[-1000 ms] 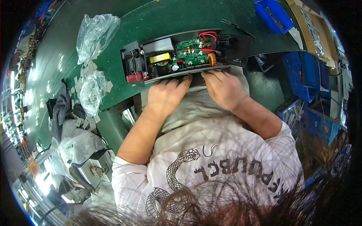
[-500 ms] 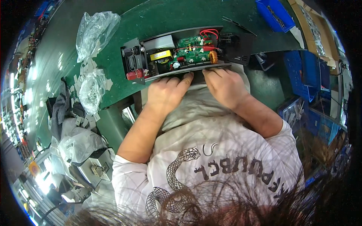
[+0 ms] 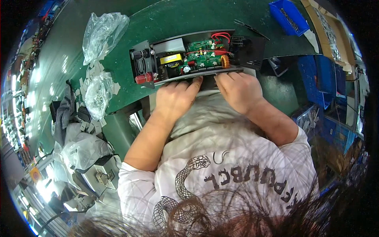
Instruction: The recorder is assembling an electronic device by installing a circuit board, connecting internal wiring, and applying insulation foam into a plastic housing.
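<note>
A long black electronics case lies open along the bench's near edge. Inside are green circuit boards, a yellow-wrapped transformer, a copper coil and red wires. Its left end panel carries a fan and red and black terminals. My left hand is curled against the near wall, thumb pointing right. Right of it, my right hand bends its fingers at the same wall. Both hands are closed; their fingertips are hidden under the edge, so what they grip there cannot be made out.
Clear plastic bags and small pale pieces lie on the green bench to the left. A blue bin of small dark parts stands at the far right, beside a cardboard box. Black tweezers lie behind the case.
The whole view has shifted slightly. Both hands keep their places at the case's near wall, and nothing has visibly been taken or let go.
</note>
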